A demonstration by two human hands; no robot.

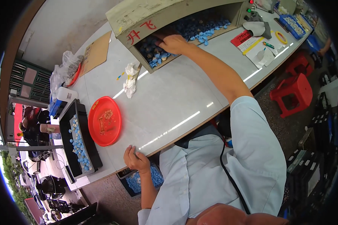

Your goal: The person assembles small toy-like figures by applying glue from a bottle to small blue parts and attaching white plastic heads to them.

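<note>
My right hand reaches through the front opening of a beige metal box. Inside lie many small blue rounded pieces, some with pale sides. The fingers are in shadow at the pieces, so I cannot see whether they grip any. At the table's front edge, my left hand rests with fingers loosely bent and a little apart, nothing visible in them. A red round plastic tray holding small tan bits lies beyond it. Left of that tray stands a black bin with more blue pieces.
Crumpled white tissues and a cardboard sheet lie on the pale table. Right of the box are a grey-white glove, papers and a yellow tape roll. Below the edge stands a crate of blue bits; red stools stand right.
</note>
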